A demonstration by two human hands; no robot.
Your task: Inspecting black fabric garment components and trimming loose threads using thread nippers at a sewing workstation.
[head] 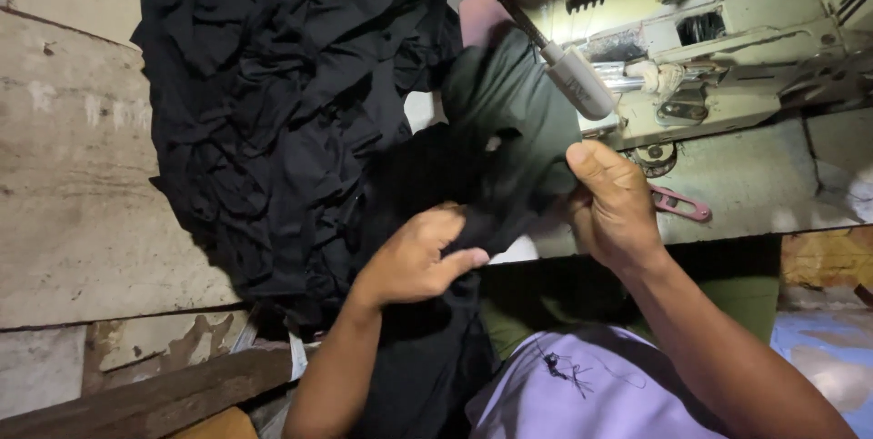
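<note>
Worn, pale wooden boards (82, 202) form the work surface, with a sewing machine (727, 48) lit at the upper right and a flexible lamp head (577, 82) bent down over its needle area. A large heap of black cloth (273, 102) is piled on the boards to the left of the machine. A black fabric piece (455, 175) is held between both hands, just in front of the machine. The left hand (414, 262) is closed on its lower edge, fingers curled together and pinching the cloth. The right hand (614, 207) is clamped on the fabric's right side, thumb pointing up. Small pink snips (680, 203) are seen on the machine bed, just beside the right hand.
</note>
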